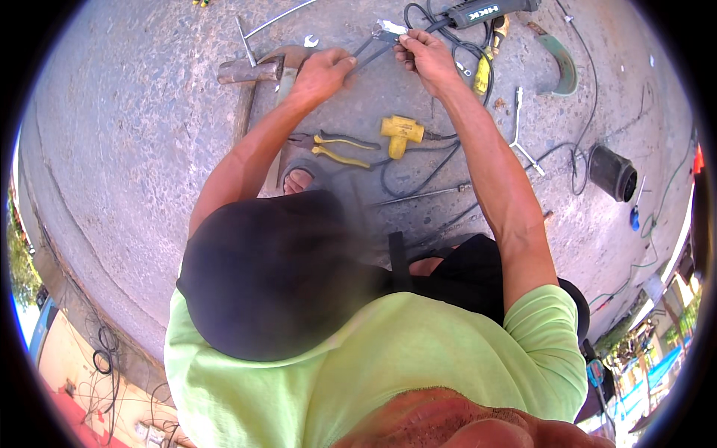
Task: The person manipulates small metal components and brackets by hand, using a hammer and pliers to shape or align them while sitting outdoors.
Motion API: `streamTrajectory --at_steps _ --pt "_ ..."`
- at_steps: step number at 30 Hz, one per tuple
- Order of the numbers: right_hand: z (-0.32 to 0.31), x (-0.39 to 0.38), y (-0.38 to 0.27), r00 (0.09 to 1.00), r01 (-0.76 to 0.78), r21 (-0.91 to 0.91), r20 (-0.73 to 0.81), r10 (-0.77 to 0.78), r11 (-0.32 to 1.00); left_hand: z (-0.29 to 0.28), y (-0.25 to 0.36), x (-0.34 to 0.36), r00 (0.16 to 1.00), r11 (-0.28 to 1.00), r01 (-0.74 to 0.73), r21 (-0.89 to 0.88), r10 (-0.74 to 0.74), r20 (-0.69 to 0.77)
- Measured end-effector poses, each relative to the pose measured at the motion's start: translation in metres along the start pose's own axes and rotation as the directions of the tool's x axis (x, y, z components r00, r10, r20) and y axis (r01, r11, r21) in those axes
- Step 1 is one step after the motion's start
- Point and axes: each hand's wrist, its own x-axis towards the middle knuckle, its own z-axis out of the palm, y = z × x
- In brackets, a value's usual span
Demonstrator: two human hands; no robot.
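My left hand (pixel 326 73) is closed with bent fingers at the near ends of a dark thing with two thin arms (pixel 366 58). Whether it is a tool or doubled cord I cannot tell. At its far end, my right hand (pixel 427 60) pinches it between thumb and fingers, beside a crumpled white piece (pixel 391 28). A hammer (pixel 252 72) lies left of my left hand, partly under the forearm. Pliers with yellow handles (pixel 340 148) and a yellow T-shaped socket splitter (pixel 402 134) rest on the concrete between my forearms.
Beyond my right hand lies a dark power tool (pixel 485 10) with coiled cable. A T-handle wrench (pixel 246 39) and a spanner (pixel 311 41) are at the far left. To the right are a curved green metal piece (pixel 564 67), a three-armed wrench (pixel 517 134) and a black cylinder (pixel 611 172).
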Motion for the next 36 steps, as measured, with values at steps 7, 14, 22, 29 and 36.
streamTrajectory --at_steps 7,14,22,29,36 --pt "0.000 0.007 0.009 1.000 -0.007 -0.024 -0.003 0.007 1.000 0.005 -0.008 0.003 0.999 1.000 -0.008 0.013 0.008 -0.040" --pt "0.001 0.009 0.011 0.999 -0.032 0.010 -0.005 0.032 0.999 0.005 -0.006 0.003 0.999 0.999 0.032 0.022 -0.031 -0.042" --pt "0.001 0.010 0.011 0.999 -0.045 0.035 0.018 0.044 0.998 0.005 -0.004 0.001 0.998 0.999 0.042 0.025 -0.040 -0.051" --pt "-0.001 0.008 0.009 0.998 -0.043 0.102 0.045 0.039 0.994 0.004 -0.004 -0.002 0.999 1.000 -0.006 -0.017 0.005 -0.045" --pt "0.013 -0.017 -0.011 0.973 0.025 0.016 0.228 -0.028 1.000 -0.004 0.016 -0.018 0.999 0.976 -0.026 -0.217 0.020 -0.030"
